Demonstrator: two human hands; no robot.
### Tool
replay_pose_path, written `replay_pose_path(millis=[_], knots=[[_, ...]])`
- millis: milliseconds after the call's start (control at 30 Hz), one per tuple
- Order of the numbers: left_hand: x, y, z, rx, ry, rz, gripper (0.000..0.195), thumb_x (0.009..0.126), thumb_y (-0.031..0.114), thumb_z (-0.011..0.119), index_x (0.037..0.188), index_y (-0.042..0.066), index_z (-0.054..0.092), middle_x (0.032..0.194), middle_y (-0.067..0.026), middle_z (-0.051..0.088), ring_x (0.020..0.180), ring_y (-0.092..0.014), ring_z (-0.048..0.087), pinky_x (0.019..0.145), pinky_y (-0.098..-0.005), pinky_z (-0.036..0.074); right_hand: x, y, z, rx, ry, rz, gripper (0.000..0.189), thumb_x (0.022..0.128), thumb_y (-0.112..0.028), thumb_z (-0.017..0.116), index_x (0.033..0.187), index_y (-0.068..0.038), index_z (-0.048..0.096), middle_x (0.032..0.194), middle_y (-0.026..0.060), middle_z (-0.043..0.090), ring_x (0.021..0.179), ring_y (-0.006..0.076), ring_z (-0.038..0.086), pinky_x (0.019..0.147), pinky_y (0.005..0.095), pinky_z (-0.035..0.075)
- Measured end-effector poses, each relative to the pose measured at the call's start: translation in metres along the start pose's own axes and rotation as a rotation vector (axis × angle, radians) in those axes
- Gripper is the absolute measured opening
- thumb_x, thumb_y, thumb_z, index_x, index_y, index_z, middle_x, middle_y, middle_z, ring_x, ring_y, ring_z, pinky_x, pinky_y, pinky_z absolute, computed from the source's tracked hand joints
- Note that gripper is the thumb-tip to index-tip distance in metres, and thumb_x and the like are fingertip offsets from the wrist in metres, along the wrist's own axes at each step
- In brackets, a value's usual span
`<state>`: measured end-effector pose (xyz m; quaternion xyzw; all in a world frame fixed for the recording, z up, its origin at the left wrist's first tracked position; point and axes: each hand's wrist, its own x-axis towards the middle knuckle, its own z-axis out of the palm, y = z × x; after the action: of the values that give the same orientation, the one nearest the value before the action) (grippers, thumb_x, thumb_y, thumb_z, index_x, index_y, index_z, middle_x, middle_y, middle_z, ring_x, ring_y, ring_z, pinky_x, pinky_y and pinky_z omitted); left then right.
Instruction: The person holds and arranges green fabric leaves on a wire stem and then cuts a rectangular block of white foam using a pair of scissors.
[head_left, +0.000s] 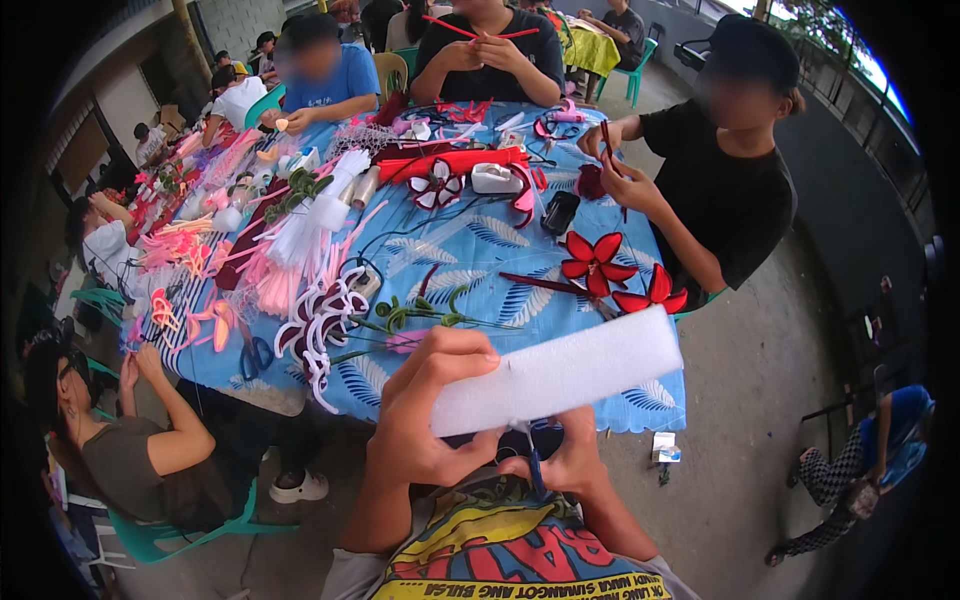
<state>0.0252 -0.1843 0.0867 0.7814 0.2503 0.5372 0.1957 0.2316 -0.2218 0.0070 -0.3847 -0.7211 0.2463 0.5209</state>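
A long white foam strip (592, 361) is gripped near its left end by my left hand (427, 409), thumb below and fingers above. It tilts up to the right, above the near edge of the table. My right hand (574, 457) holds blue-handled scissors (536, 466) under the strip. Their blades meet the foam's lower edge and are mostly hidden behind it. Just past my left hand lie green wire-stemmed curls (405, 311) and a maroon-and-white fuzzy-stem flower piece (322, 322). Beyond the strip are a red fuzzy-stem flower (598, 262) and a second red flower piece (651, 291).
A blue leaf-print tablecloth (480, 240) covers the table. On it are bundled white stems (307, 232), red stems (450, 161), a white tape dispenser (496, 178) and dark-handled scissors (256, 356). Several people sit around it; one in black (720, 202) works at the right.
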Motion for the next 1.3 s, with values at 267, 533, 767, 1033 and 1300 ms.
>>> replay_pose_path(millis=[267,533,767,1033,1300], knots=[[-0.002,-0.005,0.011,0.068,0.002,-0.114,0.054,0.062,0.0,0.075,0.112,0.0,0.056,0.112,-0.0197,0.061,0.095,-0.028,0.064,0.084,-0.0356,0.051,-0.021,0.024,0.008,0.083,-0.024,0.179,0.062,0.062,-0.052,0.098,0.075,-0.005,0.059,0.07,0.0045,0.062,0.061,0.0137,0.054,0.054,0.0296,0.041],[-0.005,-0.015,0.024,0.047,-0.019,-0.145,0.054,0.063,0.0,0.076,0.113,0.002,0.058,0.112,-0.0183,0.063,0.099,-0.034,0.065,0.086,-0.0401,0.053,-0.024,0.021,0.01,0.335,0.063,0.277,0.054,0.067,-0.035,0.1,0.064,-0.007,0.054,0.058,-0.0025,0.055,0.055,0.0049,0.045,0.048,0.0259,0.032],[0.002,-0.027,0.014,0.136,0.033,-0.172,0.054,0.064,-0.006,0.073,0.115,0.002,0.059,0.113,-0.0176,0.063,0.104,-0.037,0.064,0.091,-0.0418,0.051,-0.022,-0.005,-0.019,0.425,-0.204,0.583,0.054,0.07,-0.043,0.098,0.072,-0.005,0.06,0.062,-0.0042,0.052,0.059,0.0044,0.044,0.051,0.0254,0.032],[0.018,-0.021,-0.002,0.392,-0.126,-0.002,0.053,0.06,-0.01,0.072,0.11,0.004,0.062,0.109,-0.015,0.064,0.107,-0.036,0.062,0.099,-0.046,0.047,-0.031,-0.014,-0.039,0.473,-0.376,0.793,0.064,0.072,-0.059,0.09,0.079,-0.002,0.063,0.066,-0.0023,0.053,0.064,0.0076,0.049,0.055,0.0277,0.035],[0.011,-0.019,0.009,0.532,-0.094,-0.006,0.048,0.058,-0.014,0.068,0.099,0.012,0.068,0.115,-0.013,0.058,0.122,-0.039,0.051,0.104,-0.0556,0.04,-0.026,-0.014,-0.035,0.739,-0.453,0.815,0.059,0.079,-0.057,0.086,0.088,-0.002,0.067,0.075,-0.0014,0.059,0.072,0.0083,0.053,0.063,0.0271,0.039]])
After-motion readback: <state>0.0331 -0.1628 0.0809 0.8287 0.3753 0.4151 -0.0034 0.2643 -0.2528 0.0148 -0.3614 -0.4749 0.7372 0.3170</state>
